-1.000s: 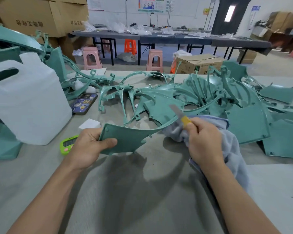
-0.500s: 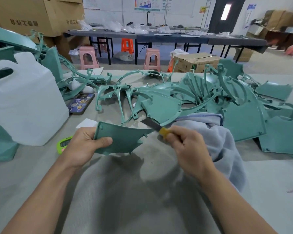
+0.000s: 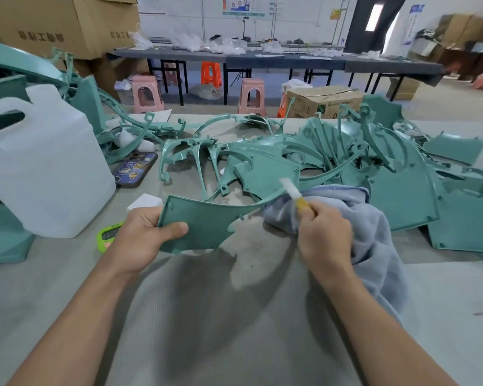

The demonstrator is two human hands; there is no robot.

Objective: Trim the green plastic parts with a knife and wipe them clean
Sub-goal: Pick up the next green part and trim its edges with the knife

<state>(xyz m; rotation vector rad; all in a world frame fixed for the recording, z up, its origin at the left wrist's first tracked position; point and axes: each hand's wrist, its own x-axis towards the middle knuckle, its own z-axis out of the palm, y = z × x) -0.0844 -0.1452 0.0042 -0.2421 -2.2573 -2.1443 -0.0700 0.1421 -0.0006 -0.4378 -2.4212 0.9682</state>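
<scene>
Right hand (image 3: 325,238) and knife (image 3: 290,189), 0.5 s on: shifted rightward along the upper edge of the part (image 3: 207,221). Blade now points up-left, blurred. Cloth (image 3: 374,227) again bunched beneath the hand, as 1 s ago.

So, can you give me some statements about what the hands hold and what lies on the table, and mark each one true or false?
1. The left hand grips the flat green part by its left end. True.
2. The right hand holds no knife. False: it grips a yellow-handled knife, with the grey cloth bunched beneath.
3. The white jug stands at the table's right side. False: it stands at the left.
4. A phone lies beside the jug. True.
</scene>
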